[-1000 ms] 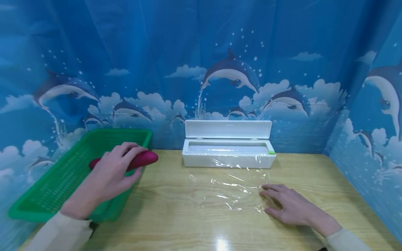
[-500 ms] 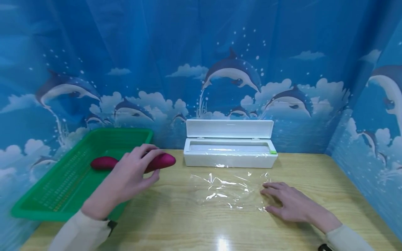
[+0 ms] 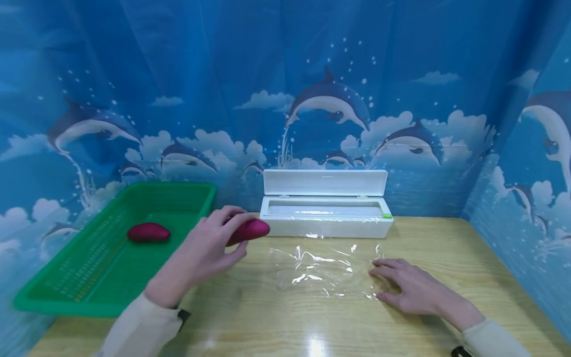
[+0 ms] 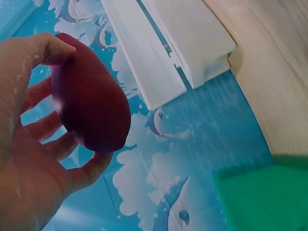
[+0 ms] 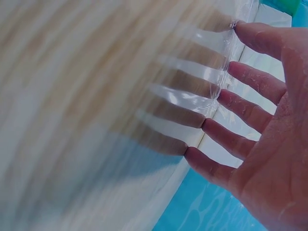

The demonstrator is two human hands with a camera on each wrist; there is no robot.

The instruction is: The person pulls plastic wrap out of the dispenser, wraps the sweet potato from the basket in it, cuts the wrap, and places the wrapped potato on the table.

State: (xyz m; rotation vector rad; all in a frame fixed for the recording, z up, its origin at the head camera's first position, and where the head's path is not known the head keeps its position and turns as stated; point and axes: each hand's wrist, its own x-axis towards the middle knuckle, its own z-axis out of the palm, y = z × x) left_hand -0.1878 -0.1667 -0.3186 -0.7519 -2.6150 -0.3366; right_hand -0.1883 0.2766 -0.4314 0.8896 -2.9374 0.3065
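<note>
My left hand (image 3: 209,248) grips a smooth purple-red sweet potato (image 3: 251,231), holding it above the table between the basket and the white box. In the left wrist view, thumb and fingers curl around the sweet potato (image 4: 91,96). A second sweet potato (image 3: 149,232) lies in the green basket (image 3: 27,297). Clear cling film (image 3: 312,270) stretches from the front of the white cling film box (image 3: 325,227) over the table. My right hand (image 3: 412,287) rests its spread fingertips at the film's right edge; the right wrist view shows them touching the table surface.
The box's lid (image 3: 325,183) stands raised against the blue dolphin-print curtain (image 3: 223,74) behind the table. A green piece (image 3: 386,215) sits at the box's right end. The wooden table (image 3: 250,322) extends in front of the film.
My left hand has carried the sweet potato rightward out of the basket, towards the film. The other sweet potato in the basket has come into full view. My right hand stays nearly still.
</note>
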